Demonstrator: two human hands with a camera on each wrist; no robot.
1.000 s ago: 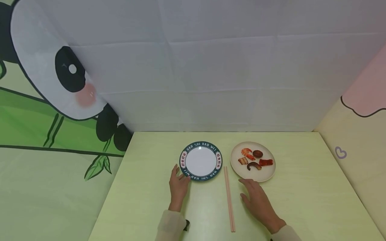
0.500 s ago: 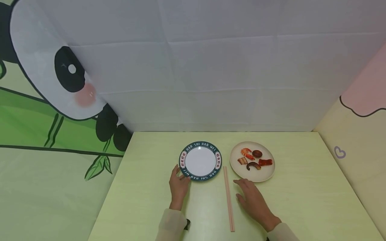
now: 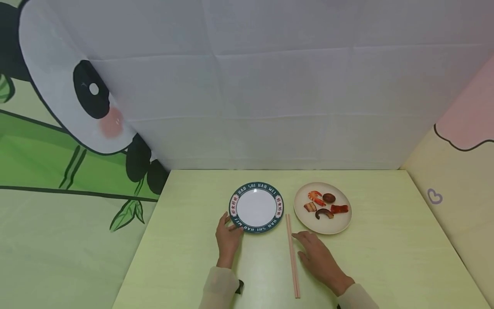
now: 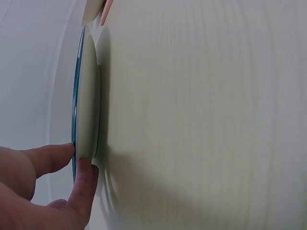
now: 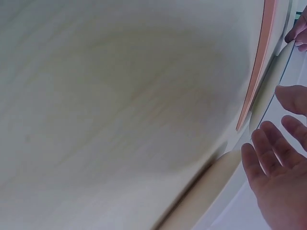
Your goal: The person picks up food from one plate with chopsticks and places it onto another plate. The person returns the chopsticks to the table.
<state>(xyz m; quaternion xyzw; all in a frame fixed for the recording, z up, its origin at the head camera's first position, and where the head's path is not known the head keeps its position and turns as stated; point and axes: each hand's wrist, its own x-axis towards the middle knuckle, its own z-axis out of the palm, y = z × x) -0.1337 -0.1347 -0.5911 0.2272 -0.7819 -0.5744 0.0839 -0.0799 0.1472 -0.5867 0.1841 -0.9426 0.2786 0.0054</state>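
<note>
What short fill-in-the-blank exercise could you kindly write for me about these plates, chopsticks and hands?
1. In the head view, the round white plate with a teal lettered rim, pinched by the left hand, stands to the ____ of the round cream plate.
2. The round cream plate bears exactly ____ small food pieces.
3. The right hand, beside the two thin pink chopsticks, holds ____.
Missing words: left; five; nothing.

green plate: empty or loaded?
Empty. In the head view, the green plate shows only bare white inside its printed band, while the left hand pinches its edge.
</note>
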